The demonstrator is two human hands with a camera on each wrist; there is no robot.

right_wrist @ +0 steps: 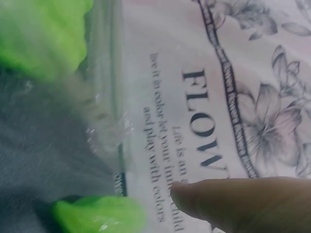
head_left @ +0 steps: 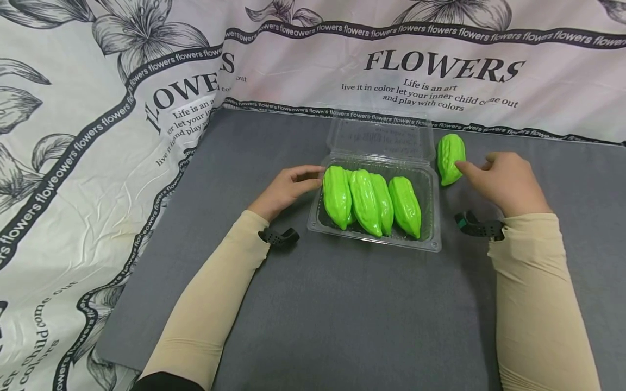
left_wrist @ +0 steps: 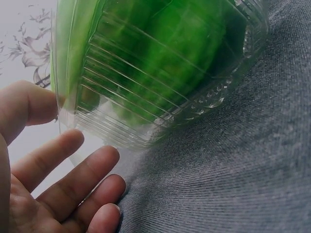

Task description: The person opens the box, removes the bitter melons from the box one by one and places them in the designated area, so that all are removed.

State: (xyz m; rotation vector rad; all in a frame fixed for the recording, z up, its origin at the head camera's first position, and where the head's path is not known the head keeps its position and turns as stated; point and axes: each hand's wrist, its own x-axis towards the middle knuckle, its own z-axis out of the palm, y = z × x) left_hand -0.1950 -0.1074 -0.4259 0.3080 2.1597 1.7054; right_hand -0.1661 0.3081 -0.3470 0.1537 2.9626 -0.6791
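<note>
Gray table (head_left: pixel 371 315), fills center and bottom of head frame. White floral cloth (head_left: pixel 303 70), printed FLOWERS, along top and left side. Beige right sleeve (head_left: pixel 535 288) lower right, beige left sleeve (head_left: pixel 210 298) lower left. Clear plastic box (head_left: pixel 434 217) just right of frame center, lid (head_left: pixel 381 136) tipped back toward the cloth. Right hand (head_left: pixel 511 182), right of the box: thumb tip at the loose fruit's edge in head view, set apart from it in right wrist view; fingers bent loosely, thumb spaced off, no grip seen. Left hand (head_left: pixel 288 190) at box's left edge: fingers spread and relaxed, thumb by the rim in left wrist view; contact hard to tell. Green ridged fruits (head_left: pixel 405 206) lie inside the box, at least four, some overlapping. Loose green fruit (head_left: pixel 450 157) on table, outside the box, upper right of it. Smallest: black wristbands (head_left: pixel 280 237), one per wrist.
</note>
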